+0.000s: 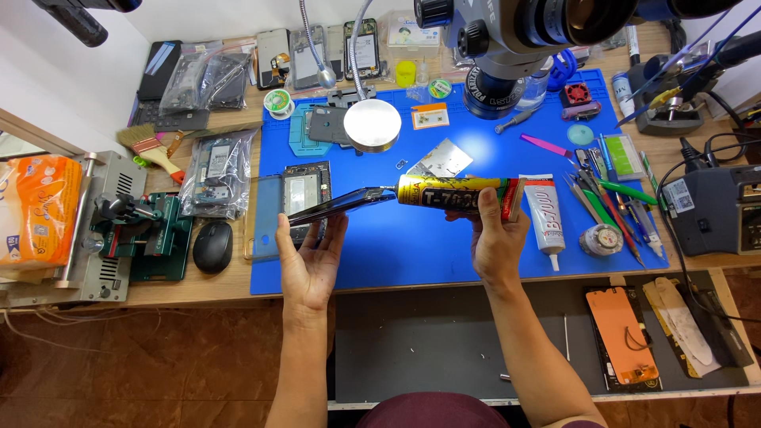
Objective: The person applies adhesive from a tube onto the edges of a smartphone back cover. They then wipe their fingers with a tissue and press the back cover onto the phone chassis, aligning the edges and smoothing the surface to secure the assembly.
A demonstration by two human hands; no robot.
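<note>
Thin dark glass phone panel [341,204], judged light, stiff and fragile, best gripped along its edges, is lying tilted across the cupped left hand [311,261] while the right hand [493,242] is clasping a soft yellow glue tube [452,192], nozzle touching its end, above the blue work mat [412,246], free room lying toward the near edge.

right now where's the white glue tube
In the head view, the white glue tube lies on the blue mat, right of centre, just beside the right hand holding the yellow tube.
</note>
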